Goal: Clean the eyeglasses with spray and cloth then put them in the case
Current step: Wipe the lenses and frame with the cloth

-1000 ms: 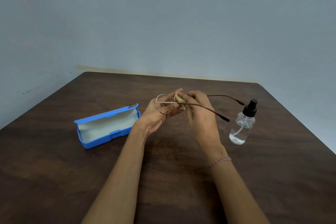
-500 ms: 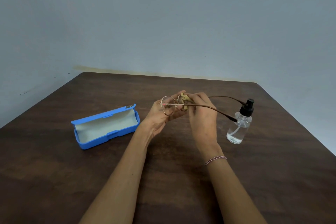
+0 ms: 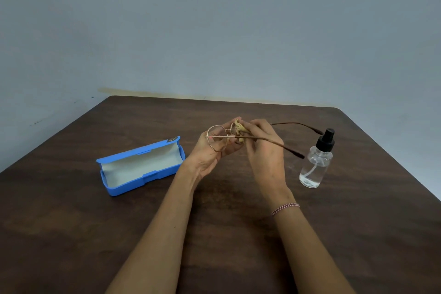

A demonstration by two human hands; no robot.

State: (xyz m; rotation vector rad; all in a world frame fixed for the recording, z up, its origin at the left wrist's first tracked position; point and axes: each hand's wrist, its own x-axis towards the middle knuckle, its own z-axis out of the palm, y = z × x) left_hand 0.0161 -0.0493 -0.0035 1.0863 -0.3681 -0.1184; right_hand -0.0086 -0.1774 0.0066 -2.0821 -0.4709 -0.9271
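I hold the eyeglasses [image 3: 216,139] up off the table [image 3: 71,222], between my two hands, roughly midway between the case [image 3: 126,187] and the spray bottle [image 3: 315,164]. My left hand [image 3: 207,157] grips the frame from below, fingers curled around the rim of the round lens nearest the case. That keeps the glass steady while leaving its face untouched. My right hand [image 3: 267,153] is closed on the small yellowish cloth [image 3: 238,129], pinching it bunched against the other lens, which is mostly hidden behind the fabric and my fingertips. I judge this to be the wiping step, one lens at a time.

The temple arms [image 3: 286,149] are unfolded and stick out to the right, one crossing over the back of my right hand, its tip close to the bottle. Open arms give the cloth room at the inner side of the lenses, though they will need folding before packing.

The bottle stands upright just right of my hands, cap on and with a little liquid at the bottom, easy to grab if another spritz is needed. The blue case lies to my left with its lid flipped back and pale lining showing — ready to receive the glasses without a free hand to open it. A thin braided bracelet [image 3: 285,208] sits on my right wrist.
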